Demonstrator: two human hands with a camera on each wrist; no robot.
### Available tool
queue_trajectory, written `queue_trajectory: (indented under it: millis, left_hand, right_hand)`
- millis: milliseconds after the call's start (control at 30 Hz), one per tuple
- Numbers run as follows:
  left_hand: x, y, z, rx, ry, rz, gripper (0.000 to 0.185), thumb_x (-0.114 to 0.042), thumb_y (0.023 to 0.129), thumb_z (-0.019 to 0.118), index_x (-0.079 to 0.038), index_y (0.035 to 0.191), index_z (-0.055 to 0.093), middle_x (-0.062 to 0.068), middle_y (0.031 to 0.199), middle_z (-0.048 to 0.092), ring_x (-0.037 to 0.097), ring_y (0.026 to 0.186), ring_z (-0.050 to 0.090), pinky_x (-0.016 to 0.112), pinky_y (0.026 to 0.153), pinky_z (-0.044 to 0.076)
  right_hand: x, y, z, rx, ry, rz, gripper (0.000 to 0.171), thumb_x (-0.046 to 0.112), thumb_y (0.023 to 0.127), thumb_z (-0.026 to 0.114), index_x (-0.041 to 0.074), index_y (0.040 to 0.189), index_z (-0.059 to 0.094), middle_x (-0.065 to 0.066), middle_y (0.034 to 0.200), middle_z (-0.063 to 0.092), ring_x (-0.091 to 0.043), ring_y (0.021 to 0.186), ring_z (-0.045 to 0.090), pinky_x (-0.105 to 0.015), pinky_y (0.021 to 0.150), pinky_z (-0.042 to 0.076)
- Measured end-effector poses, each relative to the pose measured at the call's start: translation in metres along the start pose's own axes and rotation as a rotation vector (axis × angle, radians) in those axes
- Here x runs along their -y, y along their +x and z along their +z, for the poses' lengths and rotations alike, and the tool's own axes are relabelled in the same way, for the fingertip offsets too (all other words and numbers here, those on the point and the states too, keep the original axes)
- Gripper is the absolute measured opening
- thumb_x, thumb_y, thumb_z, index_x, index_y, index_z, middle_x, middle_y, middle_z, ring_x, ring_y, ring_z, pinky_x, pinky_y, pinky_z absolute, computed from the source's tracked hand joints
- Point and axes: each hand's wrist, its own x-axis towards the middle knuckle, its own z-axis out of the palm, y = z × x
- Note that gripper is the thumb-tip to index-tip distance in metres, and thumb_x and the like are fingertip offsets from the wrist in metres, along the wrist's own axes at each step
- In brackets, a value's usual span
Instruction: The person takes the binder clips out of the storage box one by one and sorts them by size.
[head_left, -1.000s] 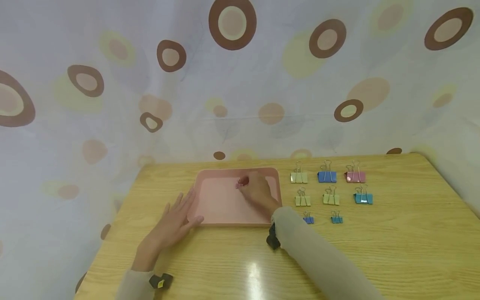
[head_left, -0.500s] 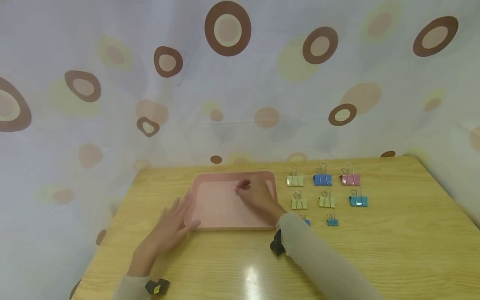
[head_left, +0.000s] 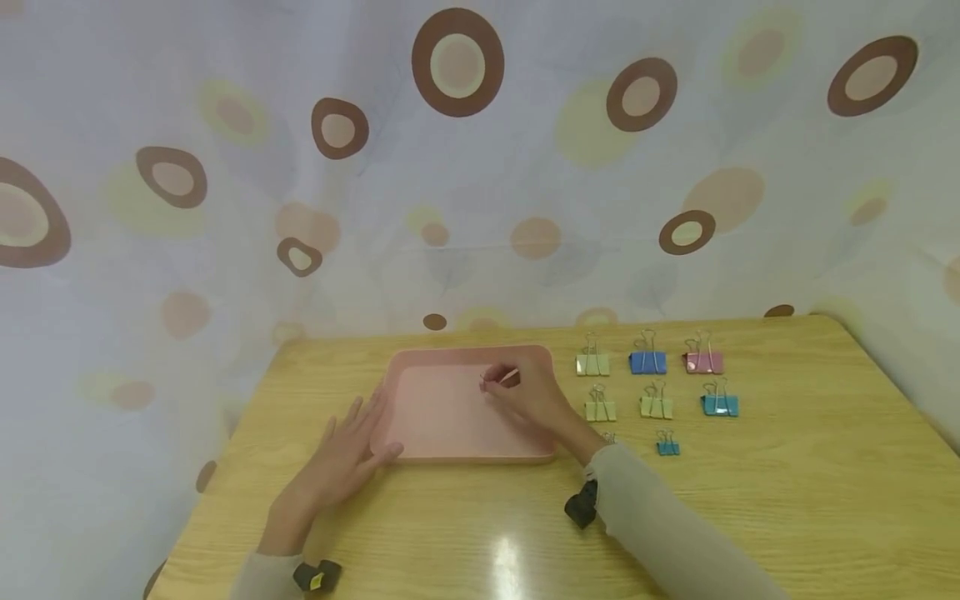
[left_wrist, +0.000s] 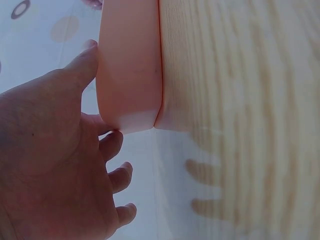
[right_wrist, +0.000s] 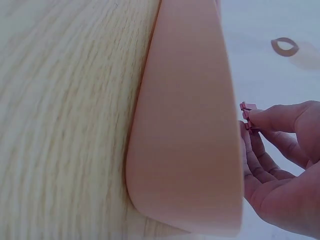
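A pink tray [head_left: 442, 417] lies on the wooden table [head_left: 750, 500]. My right hand [head_left: 525, 392] hovers over the tray's right part and pinches a small pink binder clip [head_left: 489, 384] between thumb and fingers; the clip [right_wrist: 247, 116] also shows at the fingertips in the right wrist view. My left hand [head_left: 341, 458] lies flat on the table with its fingers against the tray's left front corner [left_wrist: 131, 115].
Right of the tray lie several binder clips in rows: yellow [head_left: 592, 363], blue [head_left: 647, 361], pink [head_left: 703, 361], two more yellow [head_left: 600, 409] [head_left: 656, 406], teal [head_left: 719, 404] and a small blue one [head_left: 667, 447]. A spotted curtain hangs behind the table.
My right hand has drawn back slightly toward the tray's right side, still pinching the small pink clip. The left hand has stayed at the tray's corner.
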Motion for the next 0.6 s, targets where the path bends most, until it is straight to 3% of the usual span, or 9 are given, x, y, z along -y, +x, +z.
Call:
queue_trajectory:
  millis: [133, 333, 600]
  left_hand:
    - [0.005, 0.0, 0.003, -0.004, 0.001, 0.008, 0.081, -0.052, 0.105, 0.05, -0.007, 0.165, 0.017, 0.013, 0.17, 0.016, 0.049, 0.153, 0.013, 0.076, 0.115, 0.005]
    - [-0.001, -0.002, 0.0, -0.034, -0.013, 0.03, 0.079, -0.048, 0.105, 0.053, -0.003, 0.163, 0.022, 0.016, 0.168, 0.02, 0.052, 0.151, 0.016, 0.078, 0.113, 0.007]
    - [0.004, -0.002, 0.001, -0.014, -0.015, 0.029, 0.081, -0.051, 0.106, 0.051, -0.008, 0.165, 0.016, 0.014, 0.17, 0.016, 0.051, 0.152, 0.012, 0.077, 0.114, 0.006]
  right_hand:
    - [0.005, -0.01, -0.008, -0.021, -0.01, 0.024, 0.005, 0.003, 0.089, 0.079, 0.002, 0.094, 0.077, -0.006, 0.09, 0.075, -0.021, 0.082, 0.074, -0.029, 0.076, 0.061]
    - [0.01, -0.027, -0.018, -0.048, -0.027, 0.099, 0.007, 0.009, 0.09, 0.08, 0.008, 0.095, 0.077, -0.002, 0.095, 0.075, -0.02, 0.087, 0.073, -0.032, 0.079, 0.06]
    - [0.01, -0.047, -0.034, -0.053, -0.025, 0.044, 0.006, 0.006, 0.09, 0.078, 0.007, 0.096, 0.077, -0.004, 0.095, 0.076, -0.021, 0.085, 0.074, -0.03, 0.075, 0.061]
